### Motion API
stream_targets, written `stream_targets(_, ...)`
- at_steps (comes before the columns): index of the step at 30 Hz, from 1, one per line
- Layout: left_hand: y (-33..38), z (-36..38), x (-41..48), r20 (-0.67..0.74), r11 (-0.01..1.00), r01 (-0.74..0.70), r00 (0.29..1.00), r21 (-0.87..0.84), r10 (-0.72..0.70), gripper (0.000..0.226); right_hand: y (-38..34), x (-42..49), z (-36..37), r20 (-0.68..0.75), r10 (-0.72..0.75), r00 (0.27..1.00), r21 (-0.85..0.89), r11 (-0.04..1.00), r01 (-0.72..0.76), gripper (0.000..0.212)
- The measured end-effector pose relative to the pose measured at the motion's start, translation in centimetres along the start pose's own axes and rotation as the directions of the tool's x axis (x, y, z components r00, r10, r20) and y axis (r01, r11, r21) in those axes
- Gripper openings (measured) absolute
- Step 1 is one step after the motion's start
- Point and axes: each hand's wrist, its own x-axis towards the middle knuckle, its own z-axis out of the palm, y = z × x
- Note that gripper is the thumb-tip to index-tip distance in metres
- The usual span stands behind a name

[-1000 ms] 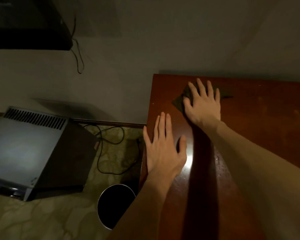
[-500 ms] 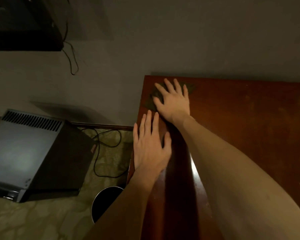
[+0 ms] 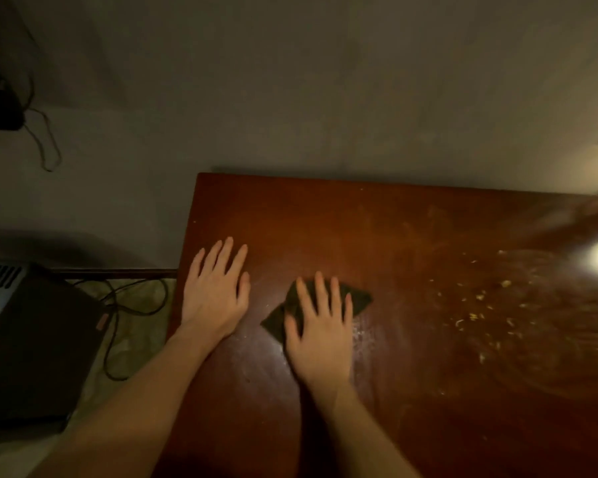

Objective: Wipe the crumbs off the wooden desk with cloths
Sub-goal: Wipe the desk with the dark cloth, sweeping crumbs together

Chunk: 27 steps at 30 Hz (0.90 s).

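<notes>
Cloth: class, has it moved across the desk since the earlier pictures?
Yes. The cloth, under the right hand, has slid away from the far left corner of the desk, toward the person and rightward.

A polished, glossy finish was shown by the reddish-brown wooden desk [image 3: 411,236], in which a bright glare was reflected and across which dull, dusty smears were seen. The dark green folded cloth [image 3: 358,298] was seen as soft, matt fabric. The pale crumbs [image 3: 477,317] appeared dry and flaky. The grey wall [image 3: 325,98] was finished matt and smooth.
</notes>
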Motion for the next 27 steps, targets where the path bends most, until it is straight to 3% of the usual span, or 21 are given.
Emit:
stream_targets(3,0.7,-0.6,1.0,0.06,0.994,-0.062,0.997,0.092,0.057,0.063,-0.5,-3.8,0.2,0.025,0.015,1.0,-0.007,1.0,-0.015,0.064)
stream_targets(6,2.0,-0.3,2.7,0.02,1.0,0.005,1.0,0.018,-0.005,0.054,-0.2,-2.8,-0.2,0.013,-0.002,1.0,-0.005,1.0,0.002,0.065)
stream_targets(12,6.0,1.7,7.2,0.011,0.98,0.058,0.998,-0.192,-0.057,0.058,1.2,5.3,-0.7,-0.054,-0.051,0.997,0.019,0.998,0.052,0.066)
stream_targets(19,6.6,3.0,7.6,-0.017,0.978,0.062,0.998,-0.201,-0.067,0.069,3.5,17.8,-1.8,-0.036,-0.145,0.989,-0.032,0.989,0.144,0.066)
stream_targets(22,6.8,2.8,7.7,-0.014,0.979,0.066,0.997,-0.192,-0.07,0.072,4.4,22.9,-2.3,-0.079,-0.081,0.994,-0.084,0.994,0.075,0.066)
stream_targets(27,7.0,2.8,7.9,0.017,0.985,0.081,0.997,-0.155,-0.079,0.074,6.1,26.7,-3.0,-0.136,0.209,0.969,-0.094,0.971,-0.222,0.068)
